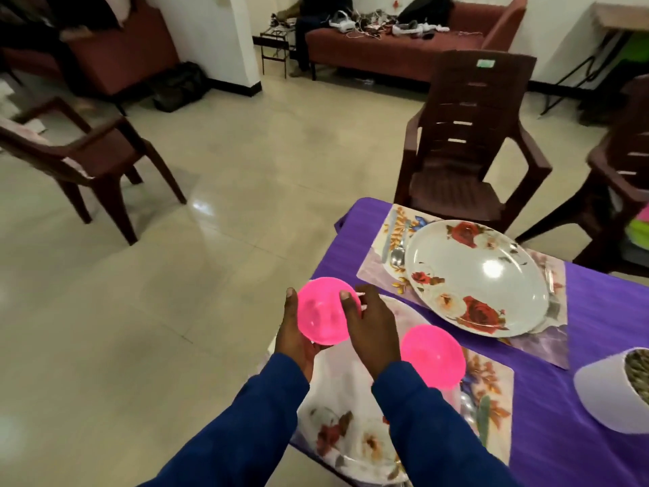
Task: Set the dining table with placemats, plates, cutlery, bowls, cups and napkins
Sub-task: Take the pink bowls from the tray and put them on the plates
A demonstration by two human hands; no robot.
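Two bright pink bowls show, both round, smooth and slightly see-through like plastic. One pink bowl (pixel 325 311) is held up over the near corner of the table: the left hand (pixel 298 337) cups it from below and the side with fingers curled round its rim, and the right hand (pixel 370 328) grips the opposite rim with thumb on top. The second pink bowl (pixel 432 356) sits on the near placemat (pixel 491 388), just beside the near plate (pixel 346 409). There are two plates, both glossy white with red rose prints; the far plate (pixel 474 275) lies on the far placemat (pixel 382 265), while the near one is largely covered by the blue sleeves. Two flowered placemats lie flat on a purple tablecloth (pixel 597 346). A metal spoon (pixel 397 256) rests left of the far plate; cutlery at its right edge is too blurred to name. A white container (pixel 607 391) is cut off at the right. Three brown slatted chairs stand around, one (pixel 467 135) just behind the table.
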